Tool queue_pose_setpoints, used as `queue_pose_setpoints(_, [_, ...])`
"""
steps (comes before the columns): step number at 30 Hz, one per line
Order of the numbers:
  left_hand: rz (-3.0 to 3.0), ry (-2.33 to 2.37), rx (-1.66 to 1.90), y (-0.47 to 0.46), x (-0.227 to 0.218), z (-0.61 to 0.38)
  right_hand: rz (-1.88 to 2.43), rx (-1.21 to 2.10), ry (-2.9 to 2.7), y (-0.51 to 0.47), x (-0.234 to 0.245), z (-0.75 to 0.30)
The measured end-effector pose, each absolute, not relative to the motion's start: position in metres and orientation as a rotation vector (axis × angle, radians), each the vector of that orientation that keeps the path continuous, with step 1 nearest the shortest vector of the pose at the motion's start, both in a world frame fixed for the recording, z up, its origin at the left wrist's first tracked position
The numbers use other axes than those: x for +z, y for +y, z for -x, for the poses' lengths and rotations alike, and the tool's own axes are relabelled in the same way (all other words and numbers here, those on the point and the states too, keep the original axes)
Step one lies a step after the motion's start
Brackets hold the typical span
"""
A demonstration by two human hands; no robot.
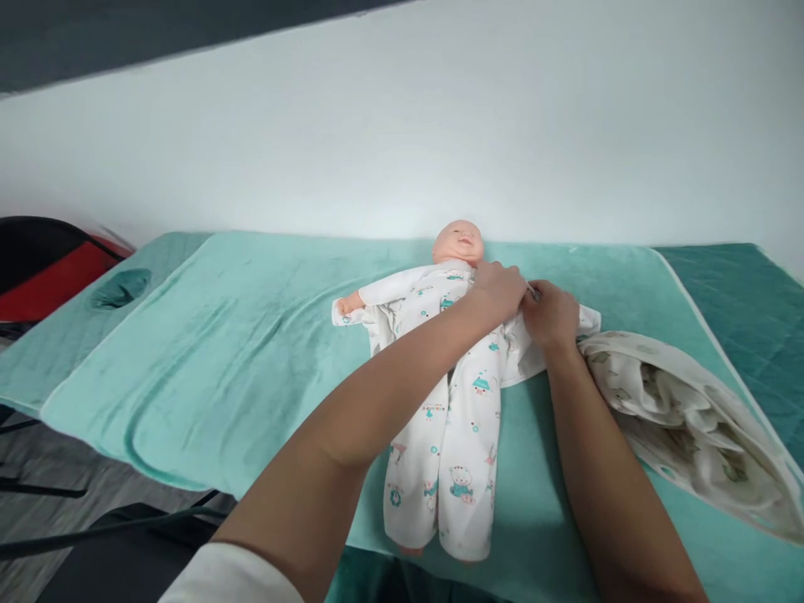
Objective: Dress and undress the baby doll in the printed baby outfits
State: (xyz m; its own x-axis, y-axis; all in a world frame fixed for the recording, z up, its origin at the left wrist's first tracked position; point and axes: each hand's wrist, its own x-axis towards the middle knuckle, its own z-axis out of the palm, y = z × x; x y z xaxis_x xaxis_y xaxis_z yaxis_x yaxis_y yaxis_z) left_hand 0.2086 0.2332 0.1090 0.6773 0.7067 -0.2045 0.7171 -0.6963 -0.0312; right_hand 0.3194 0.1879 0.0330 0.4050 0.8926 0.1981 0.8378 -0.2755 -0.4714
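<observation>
We see a baby doll (457, 243) lying on its back on a padded table covered by a teal blanket (239, 352). Its long axis runs from the far edge toward the near edge, with the head at the far edge by the wall and the feet almost at the near edge. The doll wears a white printed sleepsuit (449, 444); the print shows small bears and teal figures, and we cannot read any writing on it.

Our left hand (499, 289) rests on the doll's chest, fingers bent and closed on the sleepsuit cloth. Our right hand (551, 314) is just beside it, touching it, and its grip pinches the open flap of the same sleepsuit. A crumpled printed cloth (684, 419) lies near the right edge, close to our right forearm.
</observation>
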Motion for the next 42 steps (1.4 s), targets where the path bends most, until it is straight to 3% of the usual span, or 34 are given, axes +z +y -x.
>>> queue_pose_setpoints(7, [-2.916, 1.291, -0.291, 0.238, 0.107, -0.211, 2.199, 0.208, -1.315, 0.188, 0.033, -0.327])
queue_pose_setpoints(19, [-2.967, 1.032, -0.366, 0.254, 0.083, -0.226, 2.276, 0.310, -1.404, 0.187, 0.039, -0.326])
queue_pose_setpoints(29, [-3.113, 1.110, -0.428, 0.249, 0.118, -0.202, 2.002, 0.254, -1.309, 0.187, 0.021, -0.341])
queue_pose_setpoints(42, [-3.186, 1.197, -0.361, 0.256, 0.140, -0.173, 1.866, 0.412, -1.201, 0.181, 0.022, -0.352])
